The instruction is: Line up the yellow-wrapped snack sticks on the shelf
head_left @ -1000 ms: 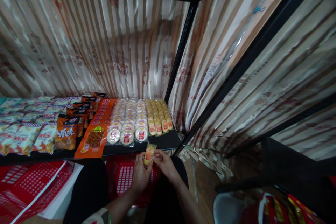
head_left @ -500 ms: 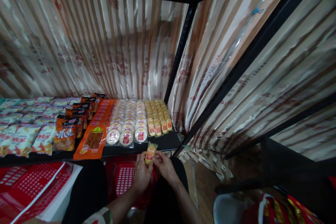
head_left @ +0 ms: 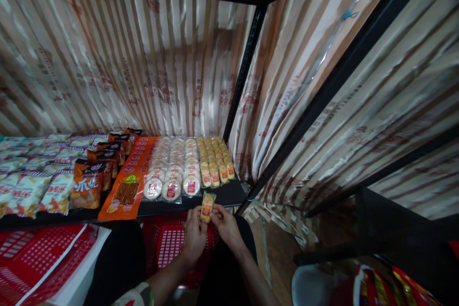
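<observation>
Between both hands, just in front of the shelf edge, is a small yellow wrapped snack (head_left: 207,205) with a red label facing up. My left hand (head_left: 195,234) grips its left side and lower end, fingers closed. My right hand (head_left: 224,226) pinches its right side with thumb and fingers. Behind it on the shelf stand rows of matching yellow wrapped snacks (head_left: 214,174). To their left are rows of round white wrapped crackers (head_left: 172,190), then a flat orange packet (head_left: 126,193) showing brown sticks.
Orange-and-black snack bags (head_left: 86,189) and white snack bags (head_left: 55,193) fill the left of the black shelf (head_left: 229,193). Red baskets (head_left: 170,244) sit below. A slanted black post (head_left: 308,119) and striped curtain (head_left: 172,57) close off the right and back.
The yellow snack is tilted a little differently and has shifted slightly right and up in my hands. Both hands keep hold of it. The view has moved slightly.
</observation>
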Motion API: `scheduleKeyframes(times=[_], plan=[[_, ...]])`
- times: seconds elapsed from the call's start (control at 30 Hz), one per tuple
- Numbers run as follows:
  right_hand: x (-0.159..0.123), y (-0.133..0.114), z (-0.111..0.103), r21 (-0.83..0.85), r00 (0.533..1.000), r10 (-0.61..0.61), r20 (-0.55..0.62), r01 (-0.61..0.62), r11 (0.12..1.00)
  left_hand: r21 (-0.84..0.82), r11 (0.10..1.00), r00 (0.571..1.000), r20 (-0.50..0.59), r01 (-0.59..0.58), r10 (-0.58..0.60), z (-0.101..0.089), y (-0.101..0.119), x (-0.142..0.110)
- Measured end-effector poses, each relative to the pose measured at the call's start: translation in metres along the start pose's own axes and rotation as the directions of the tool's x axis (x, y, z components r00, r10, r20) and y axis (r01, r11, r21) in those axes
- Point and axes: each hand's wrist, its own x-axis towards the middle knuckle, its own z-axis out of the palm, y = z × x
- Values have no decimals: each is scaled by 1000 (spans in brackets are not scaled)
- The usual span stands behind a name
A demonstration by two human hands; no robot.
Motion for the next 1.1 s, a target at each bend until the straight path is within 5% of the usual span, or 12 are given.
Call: scheduleKeyframes(times=[0.7, 1.1], plan=[[6, -3, -4, 9, 991, -17, -135, 18, 1000, 29, 998, 998, -11, -64, 64, 10, 19, 14], [20, 2, -4, -39, 974, -53, -222, 46, 998, 59, 998, 999, 35, -7, 5, 11, 27, 25]])
